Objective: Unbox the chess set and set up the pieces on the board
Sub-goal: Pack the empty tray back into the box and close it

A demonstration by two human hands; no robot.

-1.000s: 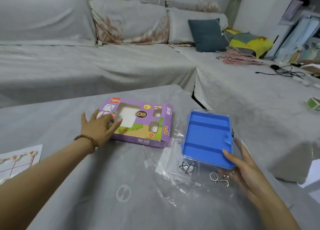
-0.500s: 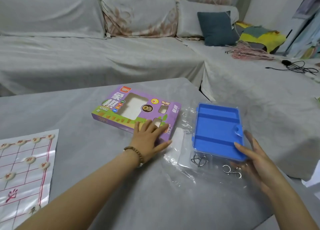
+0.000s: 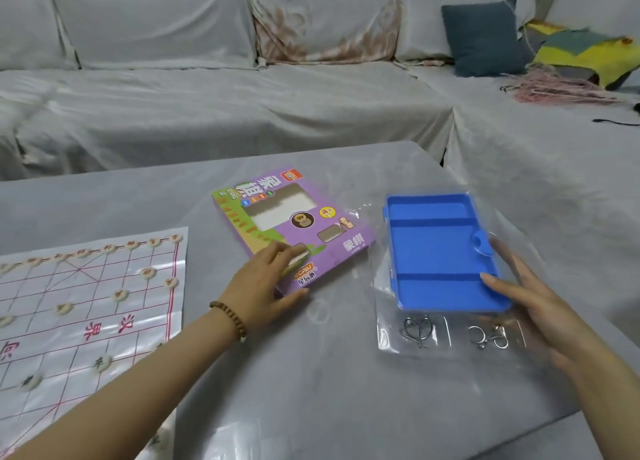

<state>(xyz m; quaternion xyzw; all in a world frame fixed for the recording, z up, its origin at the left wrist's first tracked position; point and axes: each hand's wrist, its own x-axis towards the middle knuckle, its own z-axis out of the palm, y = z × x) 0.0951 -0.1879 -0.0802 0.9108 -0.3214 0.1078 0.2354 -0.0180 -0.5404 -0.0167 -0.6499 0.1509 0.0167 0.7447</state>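
Note:
A purple chess-set box (image 3: 311, 231) with cut-out windows lies flat in the middle of the grey table. My left hand (image 3: 268, 286) rests on its near corner, fingers on top and thumb along the near edge. To the right lies a blue plastic tray (image 3: 440, 255), empty. My right hand (image 3: 526, 307) touches the tray's right near edge with straight fingers. At the far left a white paper board (image 3: 86, 307) with red lines is spread out, and several round pale pieces (image 3: 147, 272) stand on it.
Clear plastic bags (image 3: 450, 335) holding metal ring puzzles (image 3: 417, 331) lie under and in front of the tray. A sofa under a grey cover (image 3: 242, 106) stands behind the table, with a dark blue cushion (image 3: 485, 37) and yellow cloth (image 3: 585, 51) at the right.
My left hand has slid from the box's far left end to its near corner, and the box has turned. The view has swung left, showing more of the board.

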